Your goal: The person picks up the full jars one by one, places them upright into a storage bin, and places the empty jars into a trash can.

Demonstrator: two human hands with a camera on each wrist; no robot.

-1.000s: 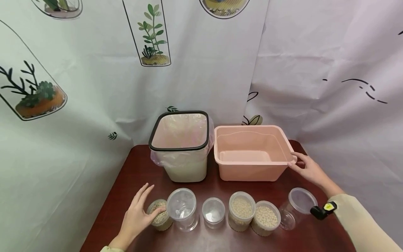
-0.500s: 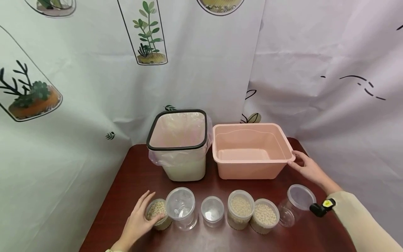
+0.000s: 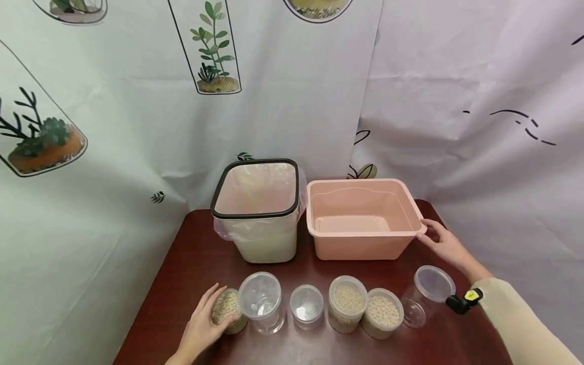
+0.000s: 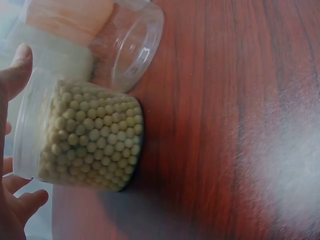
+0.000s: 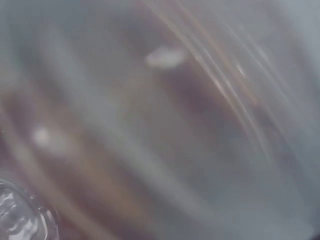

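At the front left my left hand holds a clear jar of pale round beans near its lid. The left wrist view shows the thumb on one side of the bean jar and the other fingers on the far side. My right hand holds the near right corner of a pink plastic tub, thumb below the rim and fingers over it. Below that forearm stands a clear lidded jar; blurred clear plastic fills the right wrist view.
A bin with a black rim and a plastic liner stands left of the tub. Along the front sit a tall clear jar, a small clear jar and two bean jars. A printed cloth hangs behind the dark red table.
My left hand has closed in around the bean jar, whose lid has shifted slightly left. The right hand stays at the tub's corner. The whole head view has drifted slightly.
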